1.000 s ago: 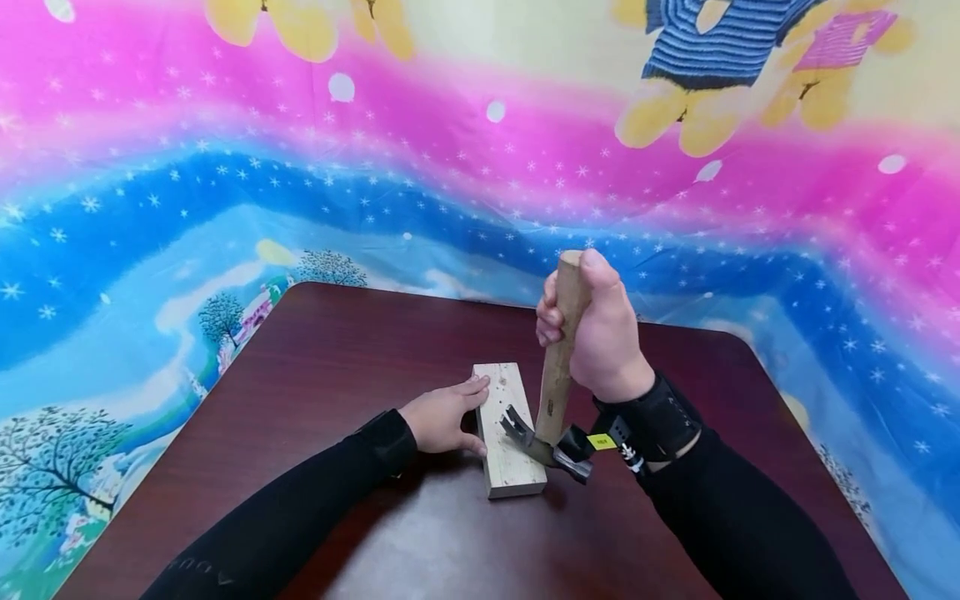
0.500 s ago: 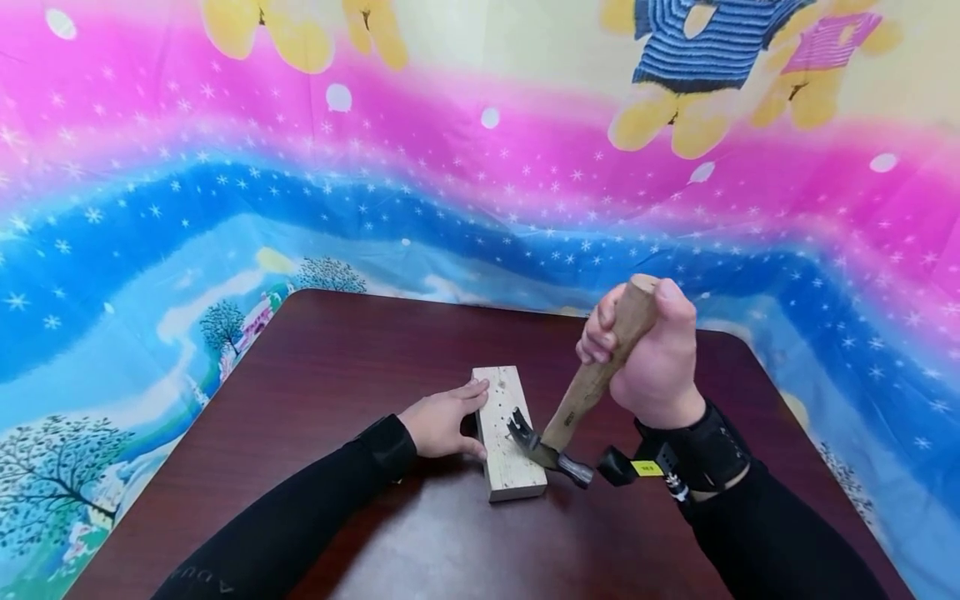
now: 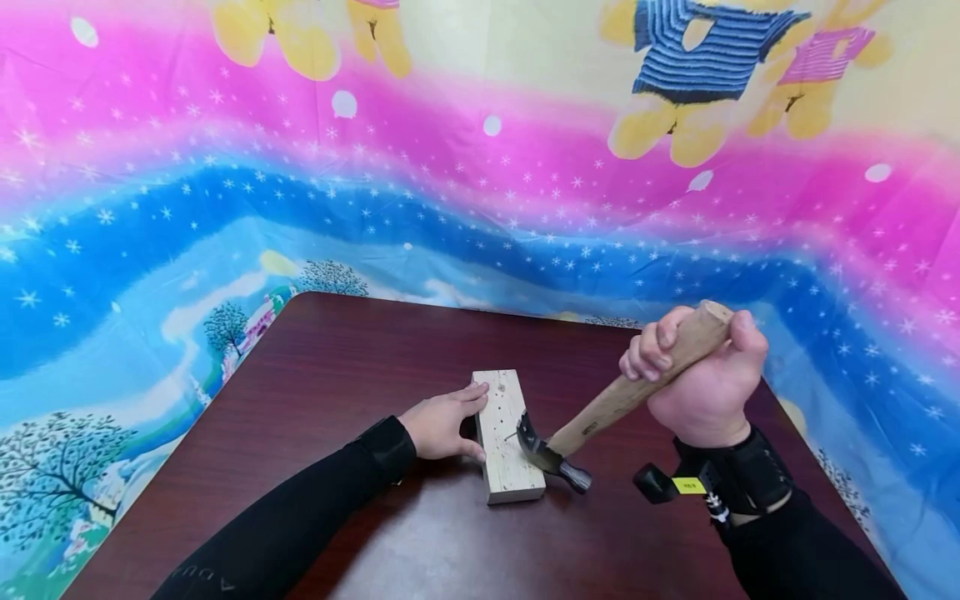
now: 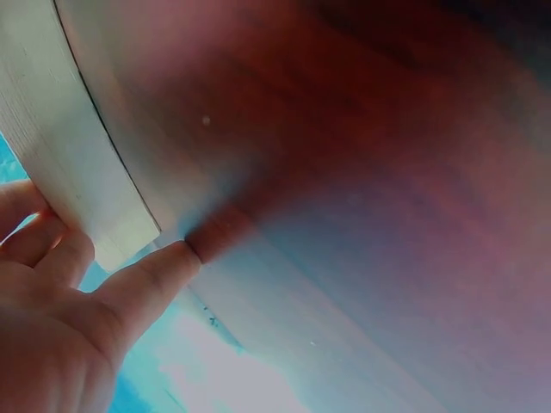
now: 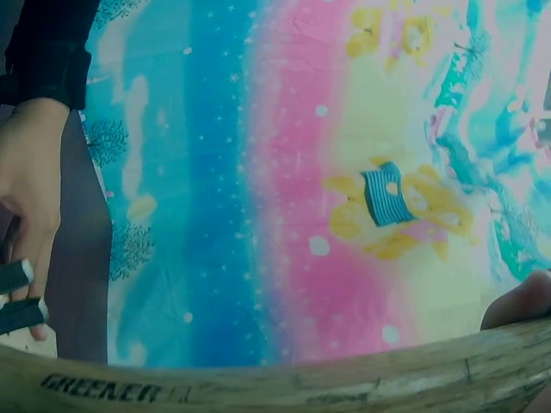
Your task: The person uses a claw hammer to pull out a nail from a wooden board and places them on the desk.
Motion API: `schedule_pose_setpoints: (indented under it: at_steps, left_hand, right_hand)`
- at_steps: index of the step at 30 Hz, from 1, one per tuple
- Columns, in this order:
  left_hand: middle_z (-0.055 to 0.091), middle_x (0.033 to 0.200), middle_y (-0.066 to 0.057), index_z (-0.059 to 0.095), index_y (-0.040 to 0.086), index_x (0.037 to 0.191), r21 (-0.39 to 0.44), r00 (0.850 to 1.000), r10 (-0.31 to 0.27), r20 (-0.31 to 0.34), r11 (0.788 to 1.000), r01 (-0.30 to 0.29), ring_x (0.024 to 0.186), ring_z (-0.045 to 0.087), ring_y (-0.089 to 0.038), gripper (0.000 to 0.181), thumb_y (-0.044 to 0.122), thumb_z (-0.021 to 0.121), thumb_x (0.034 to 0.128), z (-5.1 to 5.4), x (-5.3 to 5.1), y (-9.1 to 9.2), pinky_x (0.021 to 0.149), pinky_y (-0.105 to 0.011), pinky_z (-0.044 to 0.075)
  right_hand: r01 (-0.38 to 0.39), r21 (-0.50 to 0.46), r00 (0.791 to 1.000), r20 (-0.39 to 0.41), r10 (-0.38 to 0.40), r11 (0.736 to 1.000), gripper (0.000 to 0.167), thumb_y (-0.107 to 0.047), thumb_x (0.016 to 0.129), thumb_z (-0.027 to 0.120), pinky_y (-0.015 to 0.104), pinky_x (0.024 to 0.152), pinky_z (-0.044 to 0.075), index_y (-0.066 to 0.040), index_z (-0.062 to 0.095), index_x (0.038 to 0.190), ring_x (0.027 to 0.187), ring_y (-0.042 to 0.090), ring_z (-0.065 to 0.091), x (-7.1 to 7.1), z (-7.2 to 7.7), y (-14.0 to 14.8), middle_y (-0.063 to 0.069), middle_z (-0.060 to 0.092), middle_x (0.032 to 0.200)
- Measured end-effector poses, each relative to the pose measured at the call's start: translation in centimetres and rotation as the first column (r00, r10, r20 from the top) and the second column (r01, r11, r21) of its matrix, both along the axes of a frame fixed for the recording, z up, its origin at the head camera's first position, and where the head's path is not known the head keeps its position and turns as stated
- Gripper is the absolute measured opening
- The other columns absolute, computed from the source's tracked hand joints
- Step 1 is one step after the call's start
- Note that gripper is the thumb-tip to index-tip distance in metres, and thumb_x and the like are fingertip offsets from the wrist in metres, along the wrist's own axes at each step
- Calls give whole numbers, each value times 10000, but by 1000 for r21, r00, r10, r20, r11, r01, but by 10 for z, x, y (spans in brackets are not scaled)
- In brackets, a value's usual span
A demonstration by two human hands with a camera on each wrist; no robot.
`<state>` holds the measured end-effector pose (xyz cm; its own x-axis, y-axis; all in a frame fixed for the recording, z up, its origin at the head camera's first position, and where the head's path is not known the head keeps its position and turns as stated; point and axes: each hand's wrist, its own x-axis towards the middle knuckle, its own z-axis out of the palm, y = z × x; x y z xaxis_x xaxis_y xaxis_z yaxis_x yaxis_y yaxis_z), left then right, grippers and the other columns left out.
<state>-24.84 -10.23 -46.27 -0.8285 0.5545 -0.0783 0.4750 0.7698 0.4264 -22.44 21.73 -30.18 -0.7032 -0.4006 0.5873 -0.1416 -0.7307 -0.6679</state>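
A pale wooden block (image 3: pixel 498 417) with several small holes lies lengthwise on the table. My left hand (image 3: pixel 442 423) holds its left long side, fingertips on the upper edge and thumb lower down. In the left wrist view, the fingers bend against the block (image 4: pixel 77 129). My right hand (image 3: pixel 708 383) grips a claw hammer (image 3: pixel 622 408) near the end of its wooden handle, which leans right. Its head rests on the block's right side, claw upward. A thin tilted nail (image 3: pixel 511 437) stands out of the block beside the claw; whether they touch, I cannot tell.
A dark red-brown wooden table (image 3: pixel 375 350) with rounded far corners bears the block. Behind it hangs a colourful printed cloth (image 3: pixel 450 183). A black band with a small camera (image 3: pixel 654 483) sits on the right wrist.
My right hand has swung right and down, tipping the hammer handle from nearly upright to a low slant. The claw has rolled right, showing the nail. The left hand and block have stayed put.
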Motion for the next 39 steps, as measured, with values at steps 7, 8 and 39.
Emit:
schedule_pose_setpoints:
  at_steps: [7, 8, 39]
  left_hand:
    - [285, 1822, -35, 440, 75, 1661, 2, 1000, -4, 13, 1000, 4, 1696, 290, -250, 949, 540, 827, 931, 2, 2, -3, 1307, -445, 420]
    - [281, 1823, -38, 436, 72, 1663, 0, 1000, -6, 15, 1000, 6, 1698, 284, -250, 952, 537, 828, 930, 2, 2, -3, 1312, -445, 412]
    - [266, 1828, -71, 397, 49, 1678, -37, 1000, -18, -9, 999, 18, 1699, 280, -267, 937, 510, 800, 968, 7, 8, 5, 1272, -427, 461]
  right_hand:
    - [-112, -115, 994, 7, 113, 987, 627, -521, 1010, 352, 456, 614, 188, 30, 606, 852, 585, 275, 343, -3, -9, 13, 105, 445, 683]
    - [-116, -117, 993, 1, 117, 986, 618, -514, 1005, 360, 454, 611, 189, 33, 603, 851, 583, 276, 341, -3, -10, 15, 107, 440, 682]
    - [-61, -159, 990, 114, 80, 985, 864, -665, 1010, 174, 478, 540, 242, 81, 509, 731, 523, 319, 347, -19, 97, 22, 219, 519, 590]
